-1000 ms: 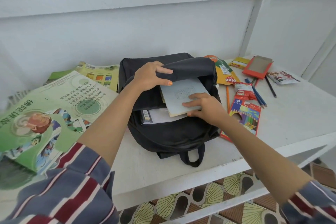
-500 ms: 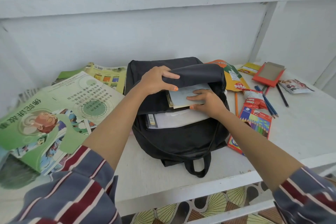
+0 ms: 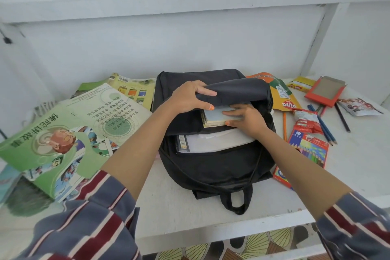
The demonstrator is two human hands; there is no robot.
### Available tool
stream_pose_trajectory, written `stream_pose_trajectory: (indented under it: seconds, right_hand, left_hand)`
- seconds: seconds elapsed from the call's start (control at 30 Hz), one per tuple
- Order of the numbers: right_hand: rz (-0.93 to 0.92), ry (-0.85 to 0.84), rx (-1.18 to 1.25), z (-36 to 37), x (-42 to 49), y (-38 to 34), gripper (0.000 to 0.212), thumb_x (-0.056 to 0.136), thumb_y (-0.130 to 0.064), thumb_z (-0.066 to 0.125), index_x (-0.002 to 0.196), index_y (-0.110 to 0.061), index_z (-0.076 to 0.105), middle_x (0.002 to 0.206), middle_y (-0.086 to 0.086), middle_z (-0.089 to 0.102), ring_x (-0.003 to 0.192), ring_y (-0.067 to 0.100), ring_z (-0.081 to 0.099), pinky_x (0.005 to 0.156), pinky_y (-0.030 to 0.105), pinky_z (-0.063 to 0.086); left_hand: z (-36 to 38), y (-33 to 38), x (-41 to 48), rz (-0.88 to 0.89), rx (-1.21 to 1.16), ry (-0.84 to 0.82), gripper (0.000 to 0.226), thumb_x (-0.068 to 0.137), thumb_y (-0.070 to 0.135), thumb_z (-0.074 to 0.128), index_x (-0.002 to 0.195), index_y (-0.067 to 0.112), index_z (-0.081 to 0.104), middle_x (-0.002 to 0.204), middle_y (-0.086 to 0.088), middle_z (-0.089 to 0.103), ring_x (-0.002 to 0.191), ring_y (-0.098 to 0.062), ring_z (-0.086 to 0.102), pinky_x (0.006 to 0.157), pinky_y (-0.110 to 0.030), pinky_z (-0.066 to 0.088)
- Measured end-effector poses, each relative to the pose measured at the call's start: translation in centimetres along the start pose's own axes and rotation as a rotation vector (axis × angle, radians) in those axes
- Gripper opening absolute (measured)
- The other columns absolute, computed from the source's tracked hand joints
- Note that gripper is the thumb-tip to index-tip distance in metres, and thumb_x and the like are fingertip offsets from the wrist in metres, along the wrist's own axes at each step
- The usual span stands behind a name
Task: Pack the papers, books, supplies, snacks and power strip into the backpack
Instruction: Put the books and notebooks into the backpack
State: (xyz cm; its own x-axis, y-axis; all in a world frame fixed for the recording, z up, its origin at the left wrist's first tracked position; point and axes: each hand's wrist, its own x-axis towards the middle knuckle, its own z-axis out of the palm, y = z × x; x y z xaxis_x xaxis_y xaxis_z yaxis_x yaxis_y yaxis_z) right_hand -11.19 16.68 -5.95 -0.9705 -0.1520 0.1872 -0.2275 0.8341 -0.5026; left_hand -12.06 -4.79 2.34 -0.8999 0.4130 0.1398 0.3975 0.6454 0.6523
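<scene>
At mid-frame our left hand (image 3: 187, 99) is gripping the backpack flap (image 3: 236, 91) while our right hand (image 3: 249, 119) is pinching a pale notebook (image 3: 215, 114), largely hidden beneath it.

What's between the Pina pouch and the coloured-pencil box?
Head view: a red-and-white snack packet lies between the Pina pouch and the coloured-pencil box, with an orange pencil beside it.
</scene>
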Motion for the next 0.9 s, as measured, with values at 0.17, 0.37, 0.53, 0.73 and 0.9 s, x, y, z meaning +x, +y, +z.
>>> stream_pose_trajectory:
  seconds: [0.17, 0.37, 0.53, 0.73, 0.9]
  right_hand:
    - [0.012, -0.061, -0.146, -0.5, -0.5, -0.8, 0.048, 0.085, -0.035, 0.065, 0.131, -0.029, 0.053, 0.141, -0.001, 0.047, 0.132, 0.02, 0.035, 0.106, 0.032, 0.031]
    - [-0.078, -0.258, -0.091, -3.8, -3.5, -4.4, 0.038, 0.085, -0.021, 0.066, 0.122, -0.018, 0.061, 0.125, 0.0, 0.061, 0.103, 0.012, 0.061, 0.093, 0.026, 0.046]
    - [-0.143, -0.248, 0.325, -6.7, -4.5, -8.4, 0.024, 0.081, -0.014, 0.071, 0.099, -0.029, 0.07, 0.099, -0.001, 0.072, 0.083, 0.011, 0.068, 0.083, 0.021, 0.051]
    - [-0.094, -0.289, 0.645, -4.2, -4.1, -13.8, 0.037, 0.082, -0.004, 0.066, 0.116, -0.02, 0.062, 0.088, 0.005, 0.07, 0.079, 0.014, 0.064, 0.083, 0.032, 0.054]
    - [-0.014, -0.387, 0.738, 0.3, -4.3, -18.1, 0.05, 0.086, -0.006, 0.063, 0.132, -0.017, 0.05, 0.09, 0.012, 0.069, 0.081, 0.018, 0.066, 0.081, 0.025, 0.055]
  left_hand:
    - [0.1, -0.2, -0.1, -0.012, -0.03, -0.078, 0.036, 0.076, 0.023, 0.076, 0.111, 0.024, 0.069, 0.132, 0.001, 0.048, 0.124, -0.017, 0.043, 0.107, -0.035, 0.031]
    - [0.4, 0.3, -0.8, -0.005, 0.023, -0.237, 0.026, 0.08, 0.025, 0.072, 0.105, 0.021, 0.071, 0.13, 0.001, 0.05, 0.119, -0.01, 0.043, 0.093, -0.021, 0.027]
    - [-0.4, -0.1, -2.6, 0.001, -0.189, -0.122, 0.03, 0.079, 0.019, 0.073, 0.108, 0.017, 0.069, 0.111, 0.007, 0.063, 0.104, -0.004, 0.056, 0.094, -0.017, 0.042]
    - [-4.5, -2.5, -6.5, -0.08, -0.356, 0.223, 0.023, 0.079, 0.016, 0.073, 0.101, 0.024, 0.068, 0.099, 0.011, 0.067, 0.093, -0.003, 0.062, 0.078, -0.01, 0.046]
    - [-10.0, -6.8, -11.0, -0.169, -0.391, 0.49, 0.021, 0.084, 0.015, 0.068, 0.105, 0.016, 0.068, 0.099, 0.01, 0.066, 0.079, 0.01, 0.06, 0.069, -0.004, 0.043]
